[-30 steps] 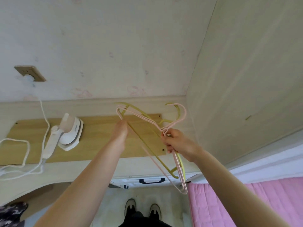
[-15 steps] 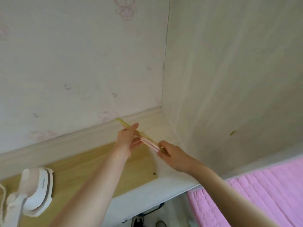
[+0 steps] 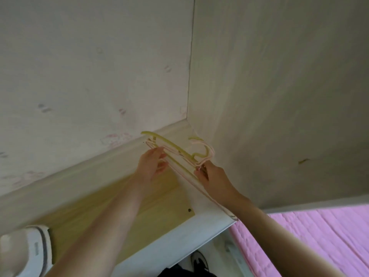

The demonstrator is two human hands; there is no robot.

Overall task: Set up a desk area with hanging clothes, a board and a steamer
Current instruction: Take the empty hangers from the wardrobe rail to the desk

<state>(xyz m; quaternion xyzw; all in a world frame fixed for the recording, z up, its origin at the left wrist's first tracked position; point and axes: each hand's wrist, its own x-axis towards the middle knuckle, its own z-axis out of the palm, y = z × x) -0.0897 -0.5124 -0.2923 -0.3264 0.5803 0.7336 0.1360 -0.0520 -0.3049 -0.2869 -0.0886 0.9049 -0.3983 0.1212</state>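
Hangers (image 3: 175,150): a pink and yellow-green bunch, held above the desk's (image 3: 203,226) far right corner, hooks toward the side wall (image 3: 279,86).
Left hand (image 3: 150,166): fingers curled round the bunch's left end.
Right hand (image 3: 209,177): pinched the hangers just below the hooks.
Board (image 3: 159,200): flat on the desk beneath both hands.
Steamer (image 3: 28,250): stood at the board's left end.
Bed cover (image 3: 319,236): pink, right of the desk.

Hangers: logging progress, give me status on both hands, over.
Right hand pinching the hangers at the hook necks. Left hand holding the far shoulder end. Bundle above the desk corner, over the board. Steamer well aside, nothing blocking.
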